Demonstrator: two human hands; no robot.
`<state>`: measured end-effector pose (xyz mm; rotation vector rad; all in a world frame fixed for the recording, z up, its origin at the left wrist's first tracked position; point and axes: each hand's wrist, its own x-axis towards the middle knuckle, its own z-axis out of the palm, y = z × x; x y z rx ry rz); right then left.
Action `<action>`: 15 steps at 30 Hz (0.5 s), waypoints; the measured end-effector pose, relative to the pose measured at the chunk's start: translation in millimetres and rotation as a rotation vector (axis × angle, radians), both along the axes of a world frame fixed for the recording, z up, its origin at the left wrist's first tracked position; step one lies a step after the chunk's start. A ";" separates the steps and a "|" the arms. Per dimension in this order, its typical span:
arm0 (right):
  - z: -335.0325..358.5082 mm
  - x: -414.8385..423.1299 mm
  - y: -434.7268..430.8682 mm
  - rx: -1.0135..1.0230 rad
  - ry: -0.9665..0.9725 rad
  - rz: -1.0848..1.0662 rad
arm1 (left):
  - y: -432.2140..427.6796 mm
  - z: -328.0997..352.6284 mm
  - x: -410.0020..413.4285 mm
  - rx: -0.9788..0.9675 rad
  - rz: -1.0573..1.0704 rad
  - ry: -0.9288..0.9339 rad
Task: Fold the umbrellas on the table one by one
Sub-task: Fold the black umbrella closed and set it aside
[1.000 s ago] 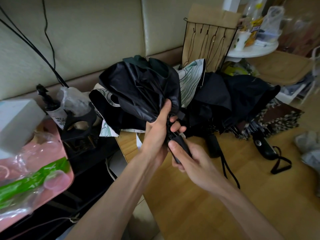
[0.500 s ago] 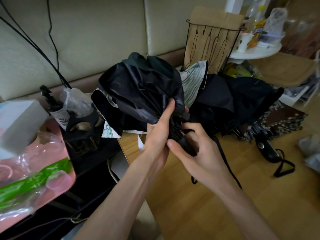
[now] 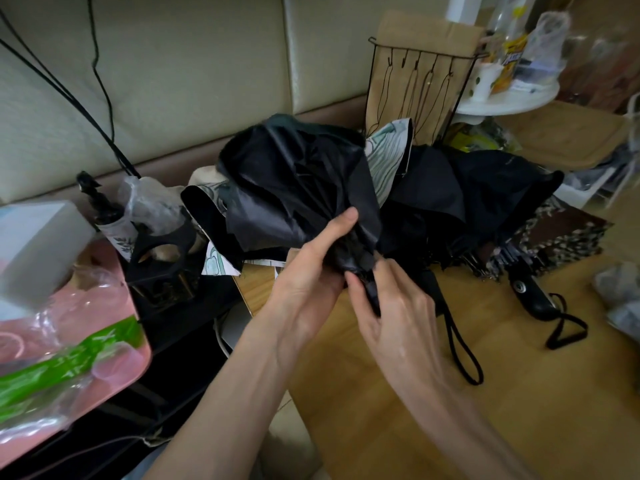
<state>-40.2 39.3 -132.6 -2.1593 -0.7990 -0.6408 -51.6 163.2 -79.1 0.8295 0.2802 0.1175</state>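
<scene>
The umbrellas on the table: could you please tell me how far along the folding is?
Nothing looks finished: no umbrella lies rolled tight. In hand: the left hand grips the gathered canopy of the black umbrella, the right hand its handle. Left: the second black umbrella, the green-printed umbrella and the spotted umbrella, all loose.

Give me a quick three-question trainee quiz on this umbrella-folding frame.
1. True or false: the left hand and the right hand both hold the black umbrella.
2. Which hand holds its handle? A left, B right.
3. Fill in: a second handle, with a strap, lies on the wooden ____.
Key: 1 true; 2 B; 3 table.
</scene>
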 end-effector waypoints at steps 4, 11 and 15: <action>-4.4 -5.3 5.1 0.035 0.068 0.054 | -6.3 -4.1 5.6 -0.008 0.108 0.072; 2.6 -10.9 2.9 0.050 0.256 0.051 | -10.7 -3.4 16.9 0.111 0.252 0.128; 8.2 -11.6 0.7 0.260 0.855 0.273 | -1.6 -1.4 25.7 0.029 0.270 0.025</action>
